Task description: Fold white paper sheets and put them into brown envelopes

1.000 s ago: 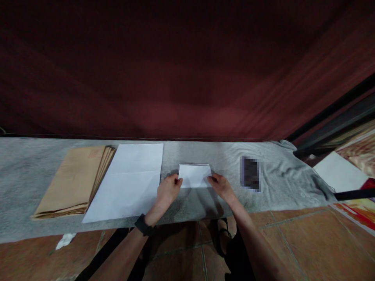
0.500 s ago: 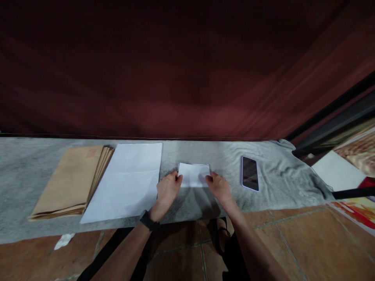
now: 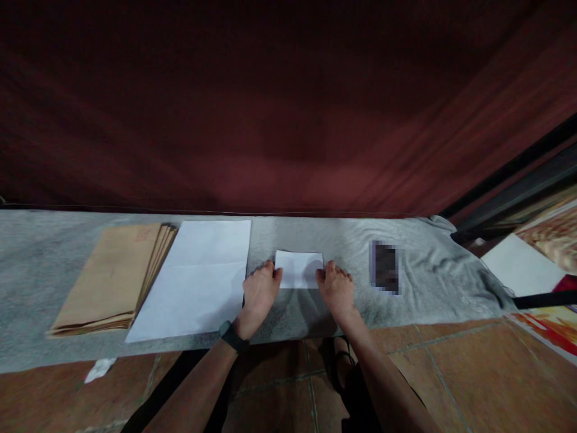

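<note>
A small folded sheet of white paper [image 3: 298, 269] lies on the grey cloth in front of me. My left hand [image 3: 262, 285] grips its left edge between thumb and curled fingers, and a dark watch is on that wrist. At the opposite edge, my right hand [image 3: 337, 285] pinches the paper with the thumb on top. The larger white sheets [image 3: 198, 276], with a crease across the top one, rest just left of my left hand. Further left is a fanned stack of brown paper envelopes [image 3: 106, 276] with a faint red print.
A phone-shaped object [image 3: 386, 267], blurred into blocks, lies right of my right hand. The grey cloth [image 3: 433, 270] is wrinkled there. A dark red curtain [image 3: 279, 120] hangs behind. On the tiled floor are a crumpled white scrap [image 3: 100, 369] and, at right, printed sheets [image 3: 547, 328].
The folded paper lies flatter, its top edges closer together. Both hands stay at its sides, with the right-hand fingers shifted slightly. The phone-shaped object now appears blurred into blocks.
</note>
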`<control>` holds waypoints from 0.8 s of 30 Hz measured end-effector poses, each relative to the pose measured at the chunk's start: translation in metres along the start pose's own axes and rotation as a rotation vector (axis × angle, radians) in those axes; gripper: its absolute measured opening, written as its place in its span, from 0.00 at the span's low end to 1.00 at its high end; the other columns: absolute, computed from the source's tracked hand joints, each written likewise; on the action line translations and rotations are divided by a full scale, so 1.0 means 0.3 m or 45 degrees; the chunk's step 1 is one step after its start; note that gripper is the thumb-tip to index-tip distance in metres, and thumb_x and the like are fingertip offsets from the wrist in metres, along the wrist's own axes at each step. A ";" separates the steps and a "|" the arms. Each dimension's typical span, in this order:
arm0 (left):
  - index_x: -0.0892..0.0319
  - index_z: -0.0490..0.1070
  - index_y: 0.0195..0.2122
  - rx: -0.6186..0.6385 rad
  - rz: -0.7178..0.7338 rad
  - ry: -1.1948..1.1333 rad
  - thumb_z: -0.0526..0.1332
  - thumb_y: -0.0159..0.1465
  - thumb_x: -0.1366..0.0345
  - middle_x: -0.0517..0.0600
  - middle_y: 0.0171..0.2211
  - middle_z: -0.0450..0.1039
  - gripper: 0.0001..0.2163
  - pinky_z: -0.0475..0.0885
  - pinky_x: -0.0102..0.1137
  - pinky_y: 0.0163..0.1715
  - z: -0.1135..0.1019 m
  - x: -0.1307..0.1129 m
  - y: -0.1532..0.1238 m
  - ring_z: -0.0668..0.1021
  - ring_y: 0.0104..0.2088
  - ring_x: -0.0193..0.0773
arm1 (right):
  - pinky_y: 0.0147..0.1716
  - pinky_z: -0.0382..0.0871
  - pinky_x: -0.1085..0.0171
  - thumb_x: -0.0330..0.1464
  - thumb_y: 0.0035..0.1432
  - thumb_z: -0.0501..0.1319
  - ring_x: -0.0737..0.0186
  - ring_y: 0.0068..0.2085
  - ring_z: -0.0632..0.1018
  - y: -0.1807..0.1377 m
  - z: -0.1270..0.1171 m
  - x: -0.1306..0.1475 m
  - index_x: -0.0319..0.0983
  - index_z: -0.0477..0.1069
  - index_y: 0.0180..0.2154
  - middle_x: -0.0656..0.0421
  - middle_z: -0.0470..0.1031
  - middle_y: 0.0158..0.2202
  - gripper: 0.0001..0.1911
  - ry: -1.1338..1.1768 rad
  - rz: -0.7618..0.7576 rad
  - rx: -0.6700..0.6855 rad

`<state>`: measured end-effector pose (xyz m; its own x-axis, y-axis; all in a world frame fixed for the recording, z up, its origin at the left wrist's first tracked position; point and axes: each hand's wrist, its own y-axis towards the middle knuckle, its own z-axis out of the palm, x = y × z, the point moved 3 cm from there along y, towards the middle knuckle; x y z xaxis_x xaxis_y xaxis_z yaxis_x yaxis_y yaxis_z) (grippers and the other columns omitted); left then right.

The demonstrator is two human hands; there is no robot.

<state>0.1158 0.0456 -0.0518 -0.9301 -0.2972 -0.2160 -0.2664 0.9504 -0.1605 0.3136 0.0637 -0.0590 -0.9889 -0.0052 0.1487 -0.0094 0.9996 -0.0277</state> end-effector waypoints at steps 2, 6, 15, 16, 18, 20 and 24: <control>0.58 0.73 0.50 -0.004 0.004 0.006 0.51 0.72 0.56 0.59 0.37 0.82 0.16 0.74 0.38 0.39 0.002 -0.003 0.000 0.84 0.41 0.51 | 0.50 0.65 0.49 0.36 0.70 0.52 0.41 0.48 0.78 0.001 -0.007 0.000 0.32 0.69 0.52 0.40 0.79 0.43 0.17 -0.010 -0.011 -0.065; 0.60 0.72 0.52 -0.033 0.018 0.020 0.51 0.72 0.57 0.59 0.36 0.81 0.16 0.74 0.37 0.39 0.005 -0.008 -0.003 0.84 0.41 0.51 | 0.51 0.65 0.47 0.34 0.69 0.52 0.41 0.51 0.74 0.012 -0.016 0.025 0.33 0.71 0.52 0.42 0.76 0.48 0.16 0.059 -0.112 -0.190; 0.62 0.69 0.53 -0.059 0.070 0.056 0.49 0.73 0.57 0.62 0.37 0.81 0.17 0.74 0.38 0.37 0.016 -0.007 -0.007 0.84 0.40 0.52 | 0.69 0.52 0.52 0.35 0.74 0.45 0.53 0.71 0.58 -0.044 0.101 0.184 0.32 0.59 0.68 0.49 0.59 0.70 0.26 0.341 -0.611 -0.103; 0.62 0.69 0.53 -0.057 0.073 0.051 0.49 0.73 0.58 0.61 0.37 0.81 0.17 0.74 0.38 0.37 0.014 -0.005 -0.006 0.84 0.40 0.52 | 0.70 0.50 0.51 0.36 0.74 0.45 0.53 0.71 0.57 -0.050 0.113 0.190 0.32 0.58 0.68 0.49 0.57 0.71 0.27 0.322 -0.620 -0.084; 0.61 0.68 0.54 -0.051 0.073 0.037 0.49 0.73 0.58 0.60 0.37 0.81 0.16 0.74 0.38 0.37 0.009 -0.001 -0.006 0.84 0.39 0.51 | 0.70 0.48 0.49 0.36 0.74 0.46 0.52 0.72 0.56 -0.057 0.128 0.195 0.33 0.56 0.69 0.49 0.55 0.72 0.27 0.292 -0.623 -0.061; 0.62 0.68 0.54 -0.088 0.084 0.020 0.49 0.73 0.60 0.60 0.38 0.81 0.15 0.75 0.39 0.40 0.001 -0.002 -0.009 0.83 0.40 0.51 | 0.70 0.49 0.47 0.37 0.74 0.46 0.52 0.72 0.55 -0.057 0.132 0.195 0.33 0.54 0.70 0.49 0.53 0.72 0.28 0.274 -0.618 -0.050; 0.63 0.70 0.53 -0.245 0.312 -0.078 0.48 0.73 0.63 0.63 0.51 0.77 0.15 0.69 0.41 0.55 0.011 -0.045 -0.030 0.78 0.54 0.50 | 0.70 0.48 0.47 0.33 0.73 0.46 0.51 0.72 0.55 -0.058 0.130 0.194 0.34 0.53 0.71 0.48 0.52 0.73 0.28 0.202 -0.634 -0.049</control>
<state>0.1317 0.0407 -0.0505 -0.9571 -0.0563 -0.2841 -0.0842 0.9926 0.0873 0.2505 0.0450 -0.0883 -0.8312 -0.4790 0.2821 -0.4645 0.8773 0.1208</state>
